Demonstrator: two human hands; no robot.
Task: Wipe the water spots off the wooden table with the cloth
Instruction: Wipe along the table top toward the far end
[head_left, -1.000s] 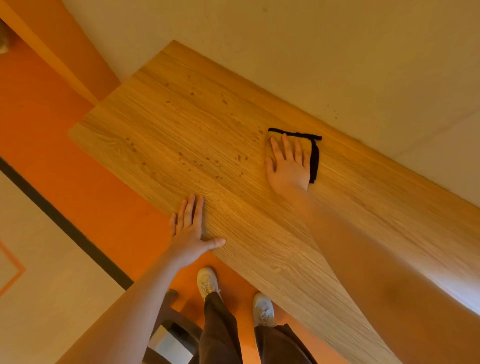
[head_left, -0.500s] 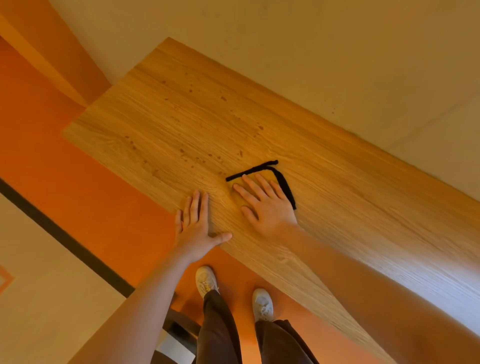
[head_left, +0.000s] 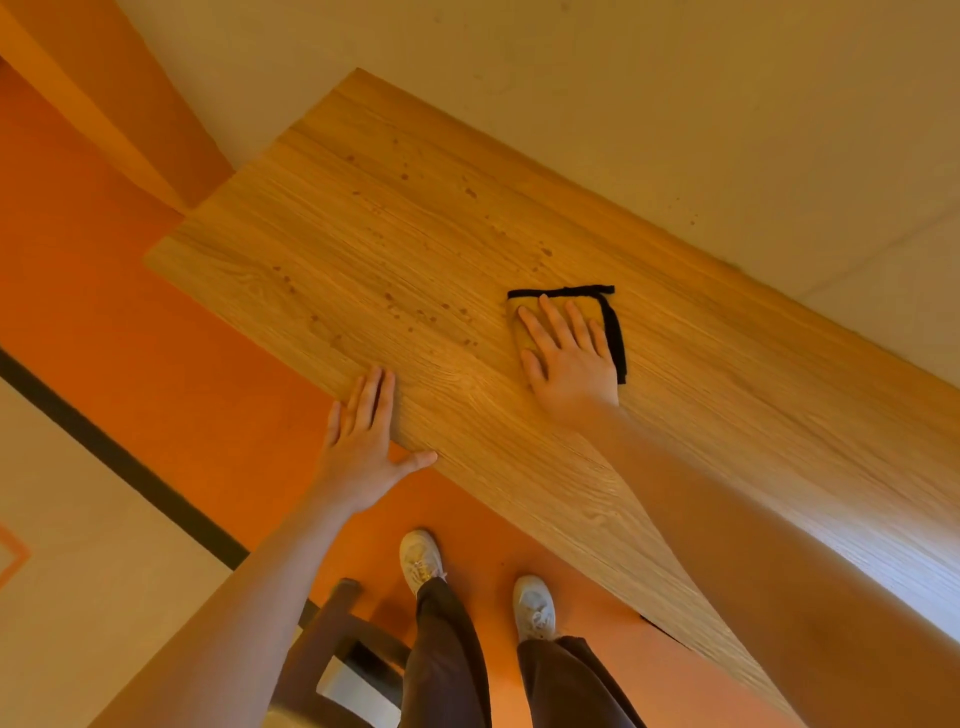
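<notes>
A wooden table (head_left: 753, 415) runs diagonally across the view along a pale wall. Several dark water spots (head_left: 415, 312) dot its left half, from the far corner down to the near edge. A yellowish cloth with a black border (head_left: 615, 332) lies flat near the table's middle. My right hand (head_left: 569, 353) presses flat on it with straight, spread fingers, hiding most of the cloth. My left hand (head_left: 363, 431) rests flat on the near table edge, thumb out to the right.
The floor below is orange (head_left: 130, 312) with a black stripe (head_left: 130, 467) and a pale area to the left. A dark wooden chair (head_left: 337, 644) stands just left of my legs and white shoes (head_left: 421, 561).
My right hand slid the cloth toward the near edge, then pushed it back out toward the middle of the table. My left hand stayed on the edge.
</notes>
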